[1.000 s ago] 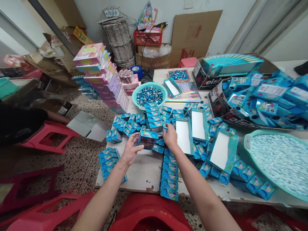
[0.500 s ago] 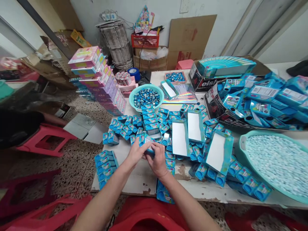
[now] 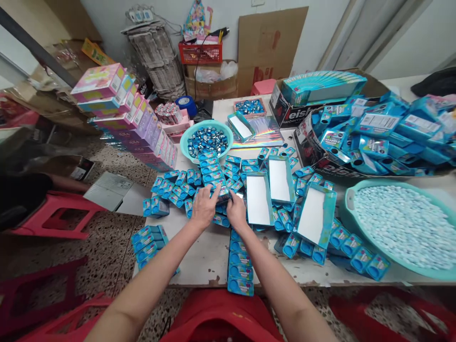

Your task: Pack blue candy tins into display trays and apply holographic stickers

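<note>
A small blue candy box (image 3: 223, 194) is between my two hands, at the near end of a row of like boxes (image 3: 210, 168) that runs back towards a bowl. My left hand (image 3: 204, 207) grips its left side, thumb and fingers closed over the top. On its right side my right hand (image 3: 236, 210) is closed, fingertips against the box's end; part of the grip is hidden. Directly below my hands another row of blue boxes (image 3: 241, 259) reaches the table edge. Loose boxes (image 3: 178, 190) lie around both hands.
Open blue trays with white insides (image 3: 259, 199) lie to the right. A turquoise bowl (image 3: 230, 127) holds small metallic-blue pieces; a large tub (image 3: 351, 199) holds pale candies. Cartons of flattened blue boxes (image 3: 377, 128) stand behind. At left, pink and purple boxes (image 3: 142, 137) are stacked.
My hands have moved the blue box forward from above the table to the near end of the row. The right hand has shifted to its right end, and the view has moved slightly.
</note>
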The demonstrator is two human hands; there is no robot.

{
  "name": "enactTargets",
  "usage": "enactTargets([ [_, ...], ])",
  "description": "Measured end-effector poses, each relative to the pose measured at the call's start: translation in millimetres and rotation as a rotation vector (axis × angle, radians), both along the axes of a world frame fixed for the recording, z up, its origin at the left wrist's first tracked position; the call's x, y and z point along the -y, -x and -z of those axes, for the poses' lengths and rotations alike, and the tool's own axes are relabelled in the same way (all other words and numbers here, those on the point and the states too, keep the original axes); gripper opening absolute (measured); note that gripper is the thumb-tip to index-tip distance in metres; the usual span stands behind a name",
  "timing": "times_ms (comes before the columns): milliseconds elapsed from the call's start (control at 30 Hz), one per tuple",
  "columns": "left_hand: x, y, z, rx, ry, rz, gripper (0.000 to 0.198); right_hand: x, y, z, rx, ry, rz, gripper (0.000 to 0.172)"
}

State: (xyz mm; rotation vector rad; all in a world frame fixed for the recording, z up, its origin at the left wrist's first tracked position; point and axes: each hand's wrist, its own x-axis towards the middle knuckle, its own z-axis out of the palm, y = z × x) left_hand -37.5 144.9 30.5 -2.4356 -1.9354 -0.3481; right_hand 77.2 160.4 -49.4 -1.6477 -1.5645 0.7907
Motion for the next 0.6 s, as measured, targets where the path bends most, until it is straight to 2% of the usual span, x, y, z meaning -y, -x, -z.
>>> enactTargets([
  [133,5,-2,10.0,-0.031,0.015,0.064,0.054,9,-8,-19.4,0.012,0.018,-0.062,0.045],
  [200,4,-1,9.7,-0.025,0.051,0.095,0.057,20,-24,-34.7,0.030,-0.077,-0.062,0.044],
  [267,3,2,7.5,-0.009,0.076,0.114,0.057,34,-46,-46.0,0.132,-0.188,0.005,0.039],
  [333,10,6,5.4,0.030,0.057,0.104,0.054,48,-68,-48.6,0.327,-0.207,0.066,0.038],
  [400,25,7,4.8,0.122,-0.021,0.020,0.050,59,-84,-43.2,0.526,-0.166,0.034,0.029],
  [467,46,1,5.9,0.278,-0.103,-0.110,0.042,69,-92,-36.5,0.638,-0.166,-0.046,0.017],
  [500,57,-5,6.7,0.373,-0.108,-0.164,0.037,74,-93,-34.9,0.666,-0.189,-0.067,0.017],
  [533,67,-12,7.4,0.476,-0.068,-0.203,0.035,81,-93,-35.3,0.682,-0.223,-0.071,0.019],
  [600,82,-29,8.8,0.679,0.155,-0.258,0.036,102,-88,-41.5,0.694,-0.282,-0.073,0.022],
])
